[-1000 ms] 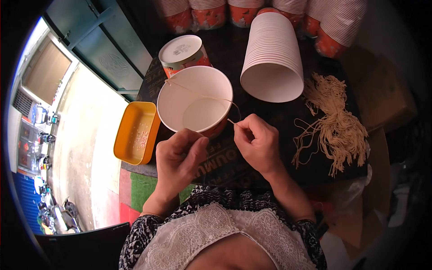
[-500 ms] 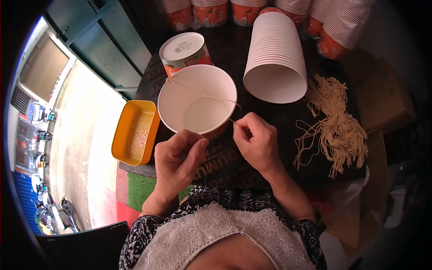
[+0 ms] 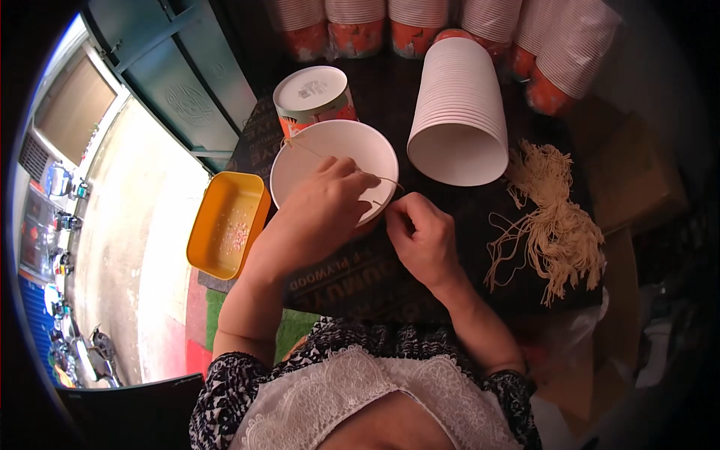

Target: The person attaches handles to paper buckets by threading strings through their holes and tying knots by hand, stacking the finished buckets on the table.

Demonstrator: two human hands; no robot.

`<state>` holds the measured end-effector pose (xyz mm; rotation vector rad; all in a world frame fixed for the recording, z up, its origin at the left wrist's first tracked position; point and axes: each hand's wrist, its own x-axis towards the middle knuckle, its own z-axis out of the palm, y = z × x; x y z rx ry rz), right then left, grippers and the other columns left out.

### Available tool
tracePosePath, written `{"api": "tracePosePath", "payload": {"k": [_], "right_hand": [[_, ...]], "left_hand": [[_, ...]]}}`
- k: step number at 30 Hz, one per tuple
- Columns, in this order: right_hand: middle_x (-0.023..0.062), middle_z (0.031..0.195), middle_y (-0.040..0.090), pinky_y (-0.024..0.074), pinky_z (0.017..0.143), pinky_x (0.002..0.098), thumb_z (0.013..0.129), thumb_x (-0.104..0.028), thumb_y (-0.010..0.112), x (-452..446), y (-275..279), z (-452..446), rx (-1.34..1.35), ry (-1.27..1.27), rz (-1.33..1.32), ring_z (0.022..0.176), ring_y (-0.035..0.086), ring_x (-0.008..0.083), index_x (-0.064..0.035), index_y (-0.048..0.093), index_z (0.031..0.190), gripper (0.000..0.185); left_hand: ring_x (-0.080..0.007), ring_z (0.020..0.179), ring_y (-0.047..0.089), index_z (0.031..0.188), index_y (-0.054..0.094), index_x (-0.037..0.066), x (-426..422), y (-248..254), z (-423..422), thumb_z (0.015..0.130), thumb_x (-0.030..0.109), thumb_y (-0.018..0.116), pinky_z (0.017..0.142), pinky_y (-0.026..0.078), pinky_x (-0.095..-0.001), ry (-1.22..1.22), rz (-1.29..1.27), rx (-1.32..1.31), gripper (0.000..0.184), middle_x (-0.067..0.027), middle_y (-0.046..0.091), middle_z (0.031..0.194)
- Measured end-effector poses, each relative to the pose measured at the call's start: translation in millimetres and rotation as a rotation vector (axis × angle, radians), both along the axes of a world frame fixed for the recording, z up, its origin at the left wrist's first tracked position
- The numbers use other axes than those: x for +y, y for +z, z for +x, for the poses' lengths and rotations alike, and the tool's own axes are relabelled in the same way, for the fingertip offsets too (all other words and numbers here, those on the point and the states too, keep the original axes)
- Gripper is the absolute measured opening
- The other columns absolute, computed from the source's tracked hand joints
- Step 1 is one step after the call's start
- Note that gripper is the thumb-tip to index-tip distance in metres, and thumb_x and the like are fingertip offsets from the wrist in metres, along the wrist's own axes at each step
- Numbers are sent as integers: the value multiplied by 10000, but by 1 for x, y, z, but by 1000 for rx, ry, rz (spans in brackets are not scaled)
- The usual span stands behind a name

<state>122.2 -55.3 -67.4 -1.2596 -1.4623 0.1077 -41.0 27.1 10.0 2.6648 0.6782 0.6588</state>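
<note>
A white-lined paper bucket [image 3: 296, 176] stands mouth up before me. A thin beige string [image 3: 306, 149] runs across its mouth, from a knot at the left rim to the right rim. My left hand [image 3: 330, 199] reaches over the bucket's mouth, thumb and fingers apart near the string by the right inner wall; part of the string is hidden beneath it. Just outside the right rim, my right hand [image 3: 425, 232] is closed in a pinch on the string's end. That fingertip contact is partly hidden.
An upside-down paper bucket [image 3: 313, 88] stands behind. A nested bucket stack [image 3: 459, 112] lies to the right, beside a bundle of beige strings [image 3: 555, 225]. A yellow tray [image 3: 225, 225] with small pinkish bits is at left. Wrapped bucket stacks [image 3: 356, 30] line the back.
My left hand has moved from in front of the bucket, up and right over its mouth. The right hand stays by the right rim, still pinched.
</note>
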Motion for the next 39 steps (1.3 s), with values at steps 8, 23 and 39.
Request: {"api": "tracePosePath", "payload": {"k": [8,23,39], "right_hand": [[154,770,632,506,551,411,818,15,690,1,1,1,-16,15,-10,659,652,359,-26,572,854,130],[137,842,646,530,606,417,847,-19,664,-4,7,16,-92,76,-96,723,663,353,-41,630,916,80],[168,885,676,524,640,396,866,14,624,-11,36,34,9,145,-91,776,683,345,-11,631,970,107]], "left_hand": [[-316,796,641,852,683,21,17,-7,12,818,96,677,725,491,-404,-66,-61,198,83,-141,653,792],[-155,622,606,813,640,-20,-12,0,8,812,80,663,567,458,-291,24,-533,-265,102,-69,624,678],[-42,620,564,908,686,-18,-3,-2,16,863,47,703,535,430,-190,45,-908,-276,80,6,635,717]]}}
